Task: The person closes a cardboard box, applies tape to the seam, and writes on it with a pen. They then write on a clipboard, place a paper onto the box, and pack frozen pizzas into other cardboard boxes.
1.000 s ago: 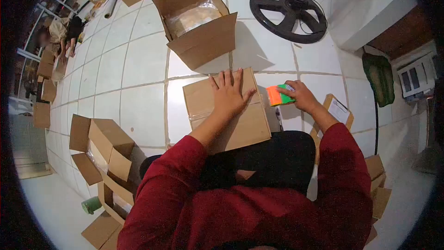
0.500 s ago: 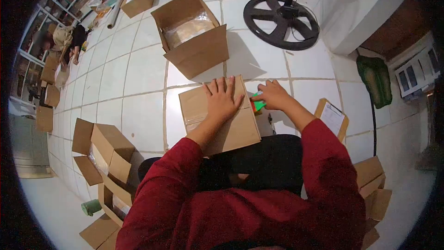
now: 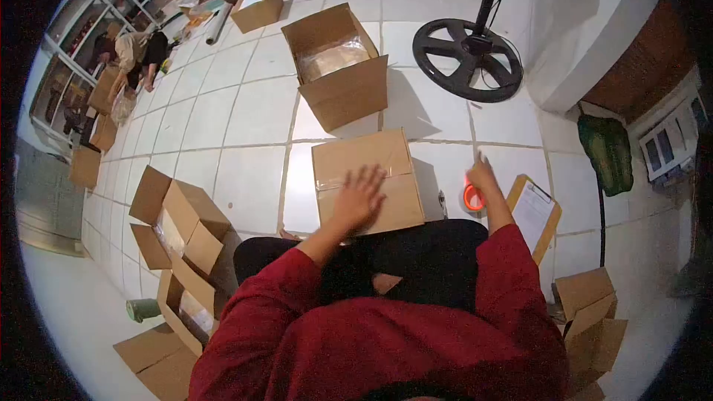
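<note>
A closed cardboard box (image 3: pixel 397 204) lies in front of my folded legs, with clear tape across its top. Over its near left part is my left hand (image 3: pixel 359 199), fingers spread and blurred by motion. To the right of the box, my right hand (image 3: pixel 483 177) is closed at a tape dispenser (image 3: pixel 473 197), whose orange-red ring shows beside the fingers. A small dark object (image 3: pixel 443 204) lies on the floor between the box and the dispenser. Right of that hand is a clipboard (image 3: pixel 536 212) holding white paper.
An open carton (image 3: pixel 344 93) with clear plastic inside stands ahead, near a black round stand base (image 3: pixel 468 59). Open cartons (image 3: pixel 197 215) sit at my left, and another (image 3: pixel 594 319) at my right. A person (image 3: pixel 137 56) is low by the shelves, far left.
My right hand has moved right, away from the box side, with the tape dispenser. My left hand has slid nearer to me on the box. The camera view has shifted slightly.
</note>
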Demonstrator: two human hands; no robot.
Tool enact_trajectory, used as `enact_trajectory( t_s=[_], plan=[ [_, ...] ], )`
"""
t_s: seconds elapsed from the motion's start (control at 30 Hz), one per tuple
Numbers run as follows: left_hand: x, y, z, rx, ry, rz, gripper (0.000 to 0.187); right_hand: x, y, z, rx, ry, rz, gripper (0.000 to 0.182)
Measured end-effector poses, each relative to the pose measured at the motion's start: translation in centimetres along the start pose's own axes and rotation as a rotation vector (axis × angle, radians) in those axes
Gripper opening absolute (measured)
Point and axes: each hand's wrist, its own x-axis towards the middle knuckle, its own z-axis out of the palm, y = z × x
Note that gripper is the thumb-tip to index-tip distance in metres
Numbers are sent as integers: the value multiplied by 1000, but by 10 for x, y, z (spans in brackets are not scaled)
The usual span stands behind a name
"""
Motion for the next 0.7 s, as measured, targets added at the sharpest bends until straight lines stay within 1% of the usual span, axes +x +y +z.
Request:
enact_trajectory(
  t_s=[0.03, 0.07, 0.1, 0.13, 0.17, 0.2, 0.23, 0.27, 0.3, 0.33, 0.37, 0.43, 0.47, 0.5, 0.53, 0.57, 0.6, 0.63, 0.67, 0.7],
  plan=[
    [-5, -13, -9, 57, 5, -76, 47, -1, -31, -8, 207, 38, -141, 53],
    [-10, -30, -10, 78, -4, -127, 47, -20, -81, -19, 295, 82, -356, 45],
    [-15, -42, -10, 95, -15, -181, 47, -38, -128, -23, 322, 10, -515, 40],
    [-19, -47, -14, 89, -15, -192, 47, -56, -163, -13, 184, -86, -669, 39],
    [-23, -50, -18, 30, -41, -352, 48, -78, -195, -12, 67, -164, -802, 39],
    [-25, -51, -20, -30, -65, -509, 50, -96, -200, 11, -28, -16, -927, 39],
    [-28, -54, -7, -32, -63, -513, 50, -110, -203, 24, -122, 138, -1047, 40],
    [-31, -62, 13, -280, 195, -547, 50, -109, -201, 29, -119, 140, -1050, 40],
    [-31, -62, 10, -527, 454, -568, 50, -109, -200, 26, -115, 174, -890, 42],
    [-36, -65, 0, -932, 201, -733, 53, -107, -198, 22, -111, 205, -730, 45],
    [-38, -67, 1, -935, 200, -731, 53, -100, -190, 27, -115, 206, -728, 45],
    [-43, -75, 11, -1141, 180, -665, 54, -79, -173, 37, 10, 438, -383, 47],
    [-45, -87, 31, -1272, 174, -676, 52, -74, -166, 36, 2, 443, -366, 47],
    [-44, -80, 21, -1394, 160, -659, 52, -69, -163, 28, 232, 69, -162, 50],
    [-43, -93, 39, -1277, 119, -612, 52, -62, -156, 20, 459, -295, 49, 52],
    [-46, -109, 54, -1163, 76, -562, 53, -55, -149, 28, 450, -264, 0, 50],
    [-52, -122, 63, -1239, 39, -582, 54, -49, -140, 43, 440, -227, -38, 48],
    [-48, -122, 72, -1317, -7, -592, 55, -48, -137, 43, 698, -383, -32, 49],
    [-44, -96, 37, -1278, 6, -608, 55, -48, -136, 45, 963, -525, -35, 51],
    [-42, -71, -5, -1236, 19, -619, 54, -42, -133, 61, 842, -482, 3, 54]
  ],
)
